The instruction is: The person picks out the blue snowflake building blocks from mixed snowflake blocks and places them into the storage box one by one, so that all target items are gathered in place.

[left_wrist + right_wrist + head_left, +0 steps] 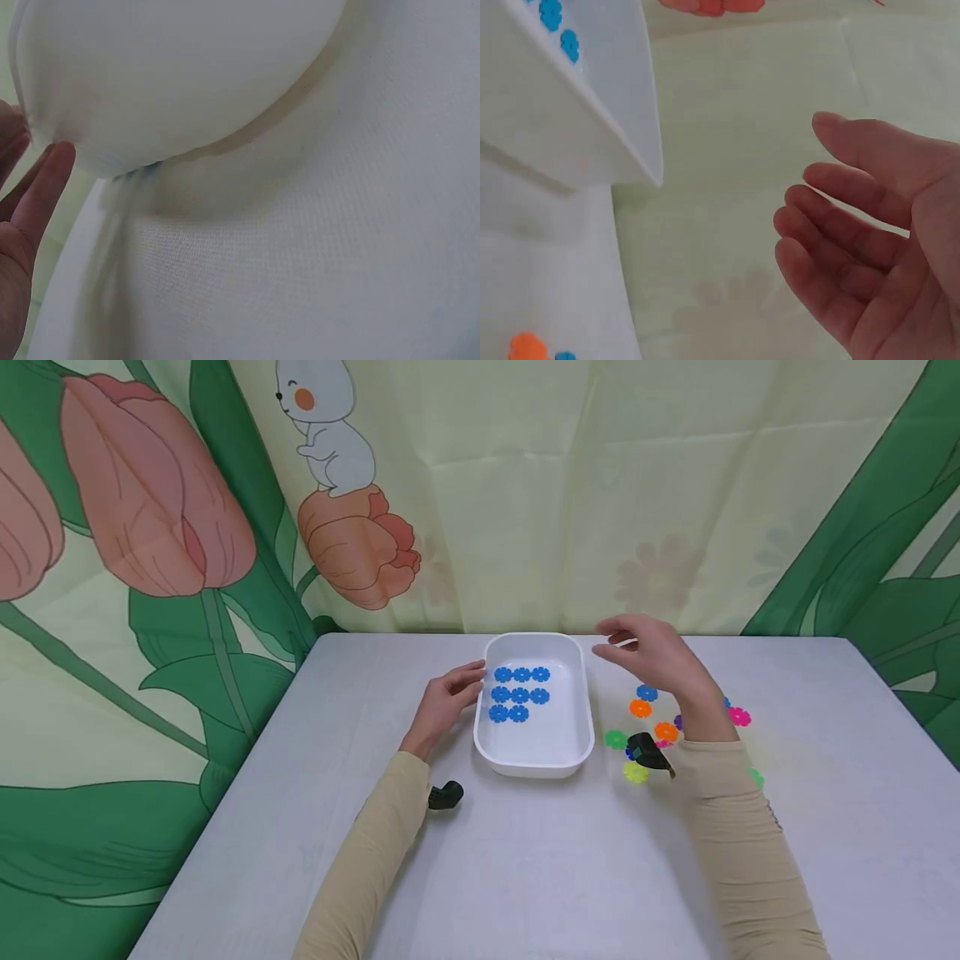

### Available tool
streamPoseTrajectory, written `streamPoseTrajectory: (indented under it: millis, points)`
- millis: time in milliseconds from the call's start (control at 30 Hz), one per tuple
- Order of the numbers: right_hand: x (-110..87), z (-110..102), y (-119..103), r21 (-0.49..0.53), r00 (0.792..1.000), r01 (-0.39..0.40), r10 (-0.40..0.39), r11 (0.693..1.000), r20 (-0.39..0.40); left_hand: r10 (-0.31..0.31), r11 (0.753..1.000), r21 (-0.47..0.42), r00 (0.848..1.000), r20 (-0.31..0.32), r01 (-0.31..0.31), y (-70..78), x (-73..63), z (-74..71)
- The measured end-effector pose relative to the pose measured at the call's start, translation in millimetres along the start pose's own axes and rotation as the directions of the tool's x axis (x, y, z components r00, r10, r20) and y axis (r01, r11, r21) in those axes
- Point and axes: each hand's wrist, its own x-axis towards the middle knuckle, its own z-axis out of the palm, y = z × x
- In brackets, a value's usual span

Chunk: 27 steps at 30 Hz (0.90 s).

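Note:
A white plastic tray (558, 735) holds blue flower-shaped discs (521, 695), laid in two rows of three and a front row of two. My left hand (446, 700) is at the tray's left side, its fairly straight fingertips against the outer wall; the left wrist view shows the fingers (46, 184) at that wall. Beyond the tray's right rim, my right hand (654, 653) hovers above the table with thumb and fingers loosely curved. Nothing lies between them in the right wrist view, where the palm (922, 277) shows.
Loose flower discs in several colours lie right of the tray, such as orange (641, 708), green (616, 739), yellow (635, 772) and pink (739, 717). The right forearm covers part of this group. A printed curtain (525, 527) hangs behind the white table (525, 860).

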Motion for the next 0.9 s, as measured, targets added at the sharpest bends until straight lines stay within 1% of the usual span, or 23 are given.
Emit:
streamPoseTrajectory:
  millis: [133, 200, 300, 433, 533, 633, 800, 900]
  points:
    - [-6.2, -7.2, 21.9, -0.035, 0.997, -0.070, 0.070, 0.997, -0.025, 0.004, 1.000, -0.008, 1.000, -0.006, -0.004, 0.1, -0.7, -0.6]
    - [-7.2, -7.7, 33.9, -0.052, 0.995, -0.095, 0.094, 0.994, -0.019, 0.010, 1.000, -0.009, 1.000, -0.010, -0.011, 0.1, -0.7, -1.0]
    - [-7.3, -5.3, 52.0, -0.088, 0.990, -0.139, 0.140, 0.986, 0.012, 0.018, 1.000, -0.010, 1.000, -0.012, -0.018, -0.3, -0.4, -1.6]
    - [-8.8, -1.4, 72.2, -0.148, 0.971, -0.218, 0.230, 0.965, 0.068, 0.018, 1.000, -0.011, 1.000, -0.008, -0.018, -1.0, 0.2, -1.6]
    - [-10.1, 0.6, 83.8, -0.184, 0.954, -0.257, 0.280, 0.949, 0.110, 0.015, 1.000, -0.009, 1.000, -0.004, -0.015, -1.4, 0.4, -1.2]
    - [-10.8, 2.7, 92.1, -0.205, 0.943, -0.274, 0.304, 0.940, 0.133, 0.014, 1.000, -0.010, 1.000, -0.005, -0.015, -1.4, 0.4, -0.6]
    - [-10.3, 7.7, 104.4, -0.220, 0.940, -0.279, 0.313, 0.935, 0.138, 0.019, 1.000, -0.012, 1.000, -0.008, -0.019, -1.6, 0.5, -0.3]
    - [-9.6, 11.2, 110.3, -0.212, 0.936, -0.289, 0.323, 0.933, 0.142, 0.025, 1.000, -0.011, 1.000, -0.008, -0.025, -2.5, 0.5, -0.4]
